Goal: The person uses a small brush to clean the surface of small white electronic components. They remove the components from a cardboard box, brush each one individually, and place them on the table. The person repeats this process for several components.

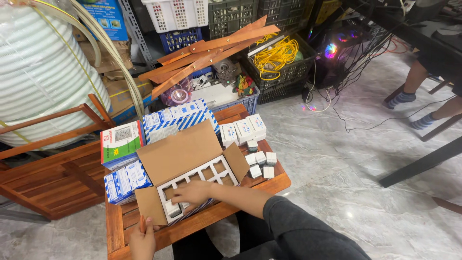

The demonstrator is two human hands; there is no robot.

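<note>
Two hands worked: my right grip [192, 192] lay flat, grasping nothing I could tell, on the divided carton [192, 180] under it, my left grip [143, 234] clenched on the counter [120, 221] edge; filling cells seemed next.

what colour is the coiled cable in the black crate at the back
Yellow: the coiled cable in the black crate, clearest in the head view.

I'm looking at the open cardboard box [185, 166] sitting near the middle of the wooden table [122, 219], its flaps spreading out to the far side, left and right. Inside, a white divider grid [202, 175] is showing mostly empty cells running left to right. One small white block [173, 210] is sitting in the near-left cell. Six more small white blocks [260, 164] are lying loose just right of the box.
</note>
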